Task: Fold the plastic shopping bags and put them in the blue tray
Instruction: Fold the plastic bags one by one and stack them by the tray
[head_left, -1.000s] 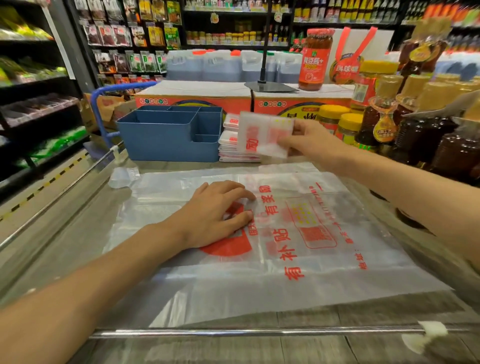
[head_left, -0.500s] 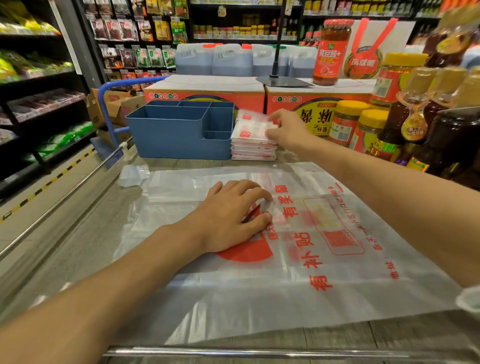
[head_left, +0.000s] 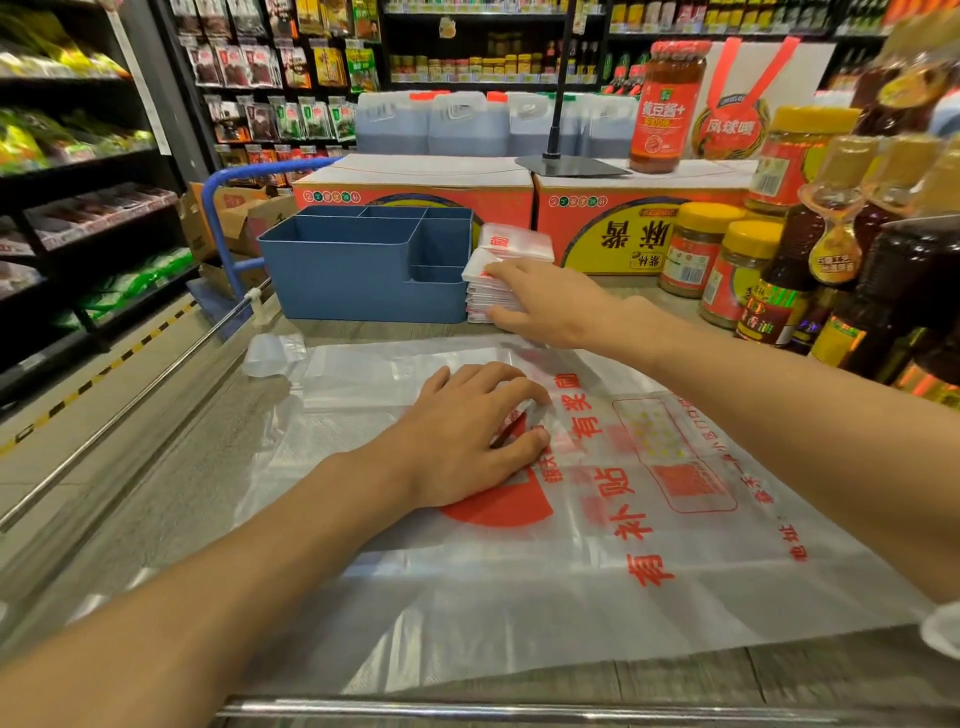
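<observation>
A large clear plastic shopping bag (head_left: 597, 545) with red print lies flat on the counter in front of me. My left hand (head_left: 467, 431) rests on its middle, fingers curled, pinching a small pucker of plastic between thumb and forefinger. A stack of folded bags (head_left: 511, 244) stands against the right side of the blue tray (head_left: 363, 275), outside it. My right hand (head_left: 550, 301) grips this stack, with fingers over the top and the thumb low at the front. The tray's compartments look bare from here.
Red cartons (head_left: 415, 192) stand behind the tray, with a black stand base (head_left: 571, 166) on top. Jars (head_left: 696, 249) and dark bottles (head_left: 883, 291) crowd the right side. A metal rail (head_left: 519, 709) runs along the near edge. A blue cart handle (head_left: 218, 208) is at the left.
My right hand carried a folded bag down onto the stack beside the tray and now grips the stack. My left hand stayed on the flat bag and its fingers curled more.
</observation>
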